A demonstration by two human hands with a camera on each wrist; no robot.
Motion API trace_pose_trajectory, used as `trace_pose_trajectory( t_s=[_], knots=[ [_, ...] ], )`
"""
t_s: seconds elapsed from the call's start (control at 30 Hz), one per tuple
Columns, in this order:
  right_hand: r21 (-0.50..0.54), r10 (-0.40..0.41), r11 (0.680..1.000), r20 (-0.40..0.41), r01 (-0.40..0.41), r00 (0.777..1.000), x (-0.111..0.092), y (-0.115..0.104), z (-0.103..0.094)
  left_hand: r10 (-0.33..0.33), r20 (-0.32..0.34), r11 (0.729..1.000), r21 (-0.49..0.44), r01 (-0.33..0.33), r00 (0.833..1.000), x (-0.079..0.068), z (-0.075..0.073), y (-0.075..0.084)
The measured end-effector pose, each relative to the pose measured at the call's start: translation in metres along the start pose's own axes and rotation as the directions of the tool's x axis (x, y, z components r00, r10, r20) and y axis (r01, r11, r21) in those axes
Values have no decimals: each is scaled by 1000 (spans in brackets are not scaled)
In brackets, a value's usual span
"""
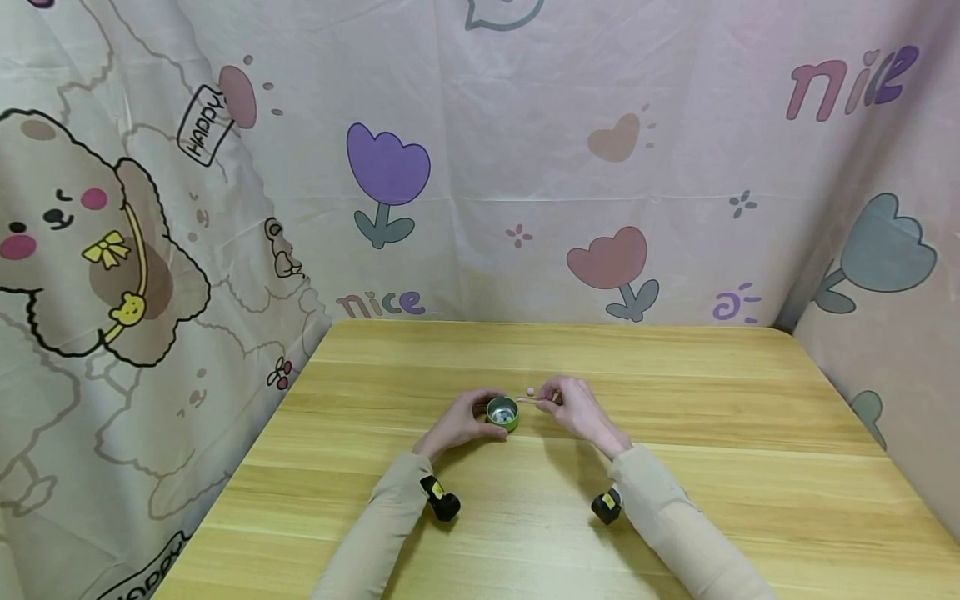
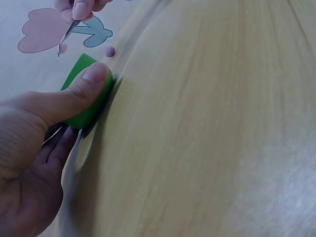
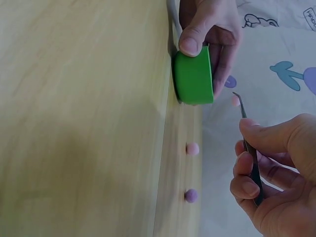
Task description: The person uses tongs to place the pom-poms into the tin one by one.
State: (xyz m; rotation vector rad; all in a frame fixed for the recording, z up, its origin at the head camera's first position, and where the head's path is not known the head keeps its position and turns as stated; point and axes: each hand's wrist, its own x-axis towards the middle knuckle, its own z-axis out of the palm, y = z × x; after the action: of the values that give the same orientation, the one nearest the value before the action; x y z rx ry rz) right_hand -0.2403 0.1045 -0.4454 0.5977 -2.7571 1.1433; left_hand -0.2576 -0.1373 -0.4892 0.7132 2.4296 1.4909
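My left hand (image 1: 468, 418) grips a small round green tin (image 1: 502, 425) with a silvery inside, thumb on its near side and fingers round the far side. It stands upright on the wooden table. In my right hand (image 1: 573, 406), thumb and fingers pinch a pair of dark bent-tip tweezers (image 3: 254, 168). A small pale pink ball (image 3: 235, 100) is at the tweezers' tip, raised just right of the tin's rim. On the table right of the tin lie another pink ball (image 3: 192, 148) and a purple ball (image 3: 190, 196).
The pale wooden table (image 1: 465, 542) reaches back to a printed cloth backdrop (image 1: 487, 167), which also hangs along both sides. A black wrist camera (image 1: 444, 504) sits on my left sleeve and another camera (image 1: 606, 506) on my right.
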Motion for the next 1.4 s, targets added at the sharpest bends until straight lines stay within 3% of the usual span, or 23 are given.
trace_pose_trajectory(
  t_s=[0.6, 0.97, 1.4],
  knots=[
    [-4, -59, 998, 39, 59, 997, 1, -4, 8, 2, 6, 1000, 22, -3, 1000, 1, 0, -1],
    [-9, -26, 1000, 57, 26, 998, 1, -4, 11, 10, 11, 1000, 15, -11, 1000, 1, -1, 1],
    [-21, -45, 999, 51, 46, 998, 1, -2, 12, 19, 10, 1000, 11, -19, 1000, 1, -1, -1]
  ],
)
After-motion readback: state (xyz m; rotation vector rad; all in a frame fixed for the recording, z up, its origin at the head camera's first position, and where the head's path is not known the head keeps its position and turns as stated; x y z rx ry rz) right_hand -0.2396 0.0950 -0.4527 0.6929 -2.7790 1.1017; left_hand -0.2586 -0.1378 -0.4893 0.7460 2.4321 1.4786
